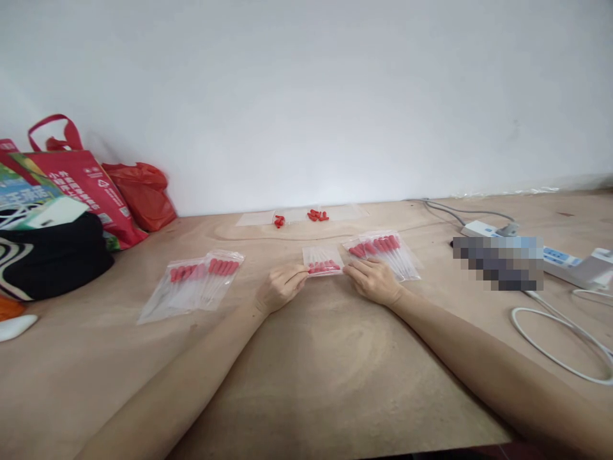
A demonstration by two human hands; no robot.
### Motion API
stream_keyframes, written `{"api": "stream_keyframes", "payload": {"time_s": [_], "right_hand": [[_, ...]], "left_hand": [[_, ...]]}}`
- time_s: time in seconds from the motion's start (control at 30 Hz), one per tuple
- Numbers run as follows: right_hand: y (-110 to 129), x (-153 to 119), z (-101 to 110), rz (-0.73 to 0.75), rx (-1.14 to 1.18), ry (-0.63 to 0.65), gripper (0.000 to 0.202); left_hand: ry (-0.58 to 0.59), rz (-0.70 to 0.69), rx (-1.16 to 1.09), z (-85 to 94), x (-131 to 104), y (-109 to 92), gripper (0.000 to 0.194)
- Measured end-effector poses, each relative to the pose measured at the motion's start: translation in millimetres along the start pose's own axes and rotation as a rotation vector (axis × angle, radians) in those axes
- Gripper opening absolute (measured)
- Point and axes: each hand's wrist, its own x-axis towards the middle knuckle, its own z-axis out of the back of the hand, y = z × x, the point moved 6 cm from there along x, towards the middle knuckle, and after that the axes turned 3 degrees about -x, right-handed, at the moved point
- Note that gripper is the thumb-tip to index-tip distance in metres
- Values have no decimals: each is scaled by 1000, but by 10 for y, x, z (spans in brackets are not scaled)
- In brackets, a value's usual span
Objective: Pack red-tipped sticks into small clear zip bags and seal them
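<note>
A small clear plastic bag (320,254) lies flat in the middle of the table, with several red-tipped white sticks inside, their red ends toward me. My left hand (282,287) pinches its near left corner. At the near right corner, the fingers of my right hand (374,281) are closed on the same bag. Two overlapping filled bags (191,287) rest left of my left hand, red ends pointing away from me. Behind my right hand, more filled bags (390,249) overlap one another.
Loose red pieces (317,216) and clear plastic sheets or bags (253,219) lie near the wall. At left stand a red shopping bag (96,185), a red plastic bag (143,195) and a black cloth item (62,259). A power strip (555,255) and white cable (517,319) occupy the right.
</note>
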Motion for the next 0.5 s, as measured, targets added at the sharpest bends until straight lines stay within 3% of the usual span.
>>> {"api": "stream_keyframes", "payload": {"time_s": [0.27,0.5], "right_hand": [[9,19,-15,-24,50,19,19],[35,52,25,-42,61,-32,12]], "left_hand": [[-51,-102,-62,-21,10,-35,19],[-21,-45,-117,-41,35,-44,15]]}}
